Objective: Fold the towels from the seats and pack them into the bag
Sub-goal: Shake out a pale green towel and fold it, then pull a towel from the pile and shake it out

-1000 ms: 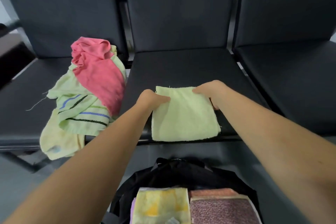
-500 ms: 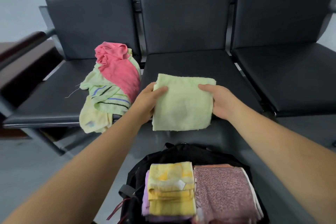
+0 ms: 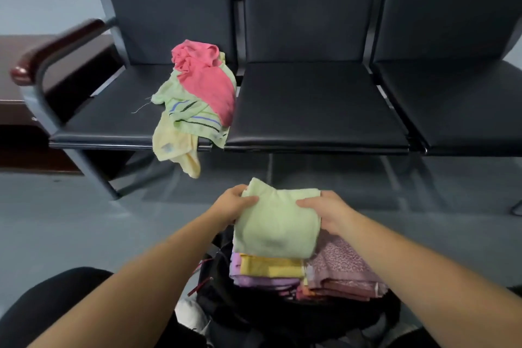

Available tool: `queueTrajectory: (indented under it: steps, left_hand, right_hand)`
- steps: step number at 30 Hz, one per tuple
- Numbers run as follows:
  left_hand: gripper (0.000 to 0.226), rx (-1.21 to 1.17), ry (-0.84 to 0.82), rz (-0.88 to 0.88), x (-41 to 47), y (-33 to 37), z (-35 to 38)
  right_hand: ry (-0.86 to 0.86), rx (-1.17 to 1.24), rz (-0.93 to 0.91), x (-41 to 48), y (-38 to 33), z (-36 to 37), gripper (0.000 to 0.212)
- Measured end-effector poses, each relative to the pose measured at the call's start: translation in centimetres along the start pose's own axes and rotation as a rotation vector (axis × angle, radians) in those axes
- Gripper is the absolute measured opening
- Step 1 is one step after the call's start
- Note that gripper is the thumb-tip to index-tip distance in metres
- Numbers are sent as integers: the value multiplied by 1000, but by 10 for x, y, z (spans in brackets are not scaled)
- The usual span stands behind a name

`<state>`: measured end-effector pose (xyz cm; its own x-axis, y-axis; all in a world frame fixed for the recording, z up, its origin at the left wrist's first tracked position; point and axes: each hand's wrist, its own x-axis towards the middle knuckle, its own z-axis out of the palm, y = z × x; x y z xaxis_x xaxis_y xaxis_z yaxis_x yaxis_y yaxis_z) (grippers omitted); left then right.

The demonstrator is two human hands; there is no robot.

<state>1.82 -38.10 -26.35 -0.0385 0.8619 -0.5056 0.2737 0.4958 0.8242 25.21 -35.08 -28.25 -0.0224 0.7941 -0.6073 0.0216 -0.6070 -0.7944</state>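
I hold a folded light green towel point(image 3: 275, 224) over the open black bag point(image 3: 226, 291) on the floor. My left hand point(image 3: 233, 203) grips its left edge and my right hand point(image 3: 324, 210) grips its right edge. Under it in the bag lie stacks of folded towels: a yellow one point(image 3: 271, 265) on purple ones at the left, a pink patterned one point(image 3: 341, 263) at the right. A heap of unfolded towels point(image 3: 197, 104), pink on top of green striped and pale yellow, lies on the left seat and hangs over its front edge.
Three black padded seats form a row; the middle seat point(image 3: 316, 104) and the right seat point(image 3: 463, 99) hold nothing. A dark wooden armrest point(image 3: 56, 45) ends the row at the left. Grey floor lies between the seats and the bag.
Both hands lifted the folded green towel off the middle seat and brought it back and down over the bag's stacks. The view pulled away from the seats.
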Motion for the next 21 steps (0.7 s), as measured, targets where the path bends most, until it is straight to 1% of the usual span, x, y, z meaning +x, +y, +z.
queueTrajectory:
  steps: [1, 4, 5, 6, 9, 11, 12, 14, 16, 18, 19, 21]
  left_hand:
    - [33, 19, 5, -31, 3, -10, 1]
    - [22, 47, 41, -115, 8, -34, 8]
    - [22, 67, 51, -137, 11, -41, 10]
    - [24, 98, 56, -150, 15, -48, 11]
    - [28, 215, 71, -161, 29, -62, 10]
    - [19, 386, 75, -151, 38, -67, 8]
    - [14, 476, 93, -142, 40, -68, 7]
    - [17, 558, 139, -136, 47, -68, 4]
    - [20, 599, 158, -142, 51, -64, 0]
    - [27, 636, 166, -110, 55, -53, -3]
    - [25, 656, 167, -79, 56, -41, -5]
    - [11, 665, 183, 23, 55, -7, -20]
  right_hand:
    - [3, -36, 18, 5, 11, 2, 41]
    - [11, -185, 67, 31, 44, 7, 71]
    - [14, -237, 61, 47, 56, 8, 76]
    - [16, -294, 59, 56, 64, 12, 76]
    - [47, -449, 72, 42, 54, 31, 68]
    - [89, -610, 67, 35, 45, 38, 58]
    - [134, -697, 56, 32, 41, 41, 51]
    - [226, -809, 22, 26, 31, 43, 41]
    - [272, -841, -19, 28, 23, 44, 36]
    - [276, -858, -56, 30, 12, 49, 24]
    - [271, -858, -80, 30, 3, 53, 15]
    - [247, -804, -119, 32, -20, 63, 3]
